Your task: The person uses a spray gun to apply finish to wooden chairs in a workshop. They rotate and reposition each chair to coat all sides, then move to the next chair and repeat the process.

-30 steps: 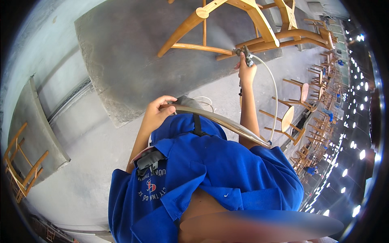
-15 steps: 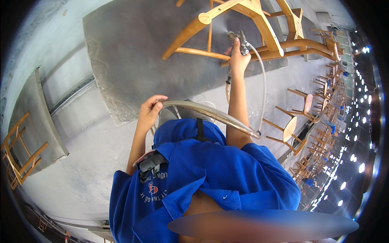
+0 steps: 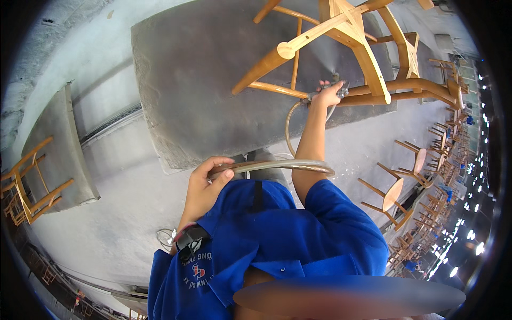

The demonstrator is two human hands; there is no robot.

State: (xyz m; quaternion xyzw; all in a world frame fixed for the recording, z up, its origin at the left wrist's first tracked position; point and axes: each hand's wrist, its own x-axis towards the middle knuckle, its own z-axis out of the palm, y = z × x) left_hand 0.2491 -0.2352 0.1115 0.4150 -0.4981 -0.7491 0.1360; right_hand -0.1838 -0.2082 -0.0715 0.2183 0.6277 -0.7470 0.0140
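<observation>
My right hand (image 3: 328,96) grips a metal spray gun (image 3: 341,89) below the wooden chair frame (image 3: 349,29). A pale mist leaves the gun's nozzle, toward the frame's underside. Light bare wood makes up the frame, its legs and rails spreading to both sides of the gun. Close to my waist, my left hand (image 3: 208,178) is wrapped round a loop of clear hose (image 3: 277,165), which bows across to my right forearm. A thinner tan hose (image 3: 288,125) hangs from the gun.
Behind the chair frame is a large dark grey board (image 3: 197,74). Another wooden frame (image 3: 34,186) stands at the far left against a grey panel (image 3: 58,154). To the right, chairs (image 3: 393,193) stand in rows across the floor, with several more beyond.
My right hand has moved lower and turned the spray gun, and mist now shows at the nozzle. The hose loop in my left hand has flattened. The whole view has shifted slightly.
</observation>
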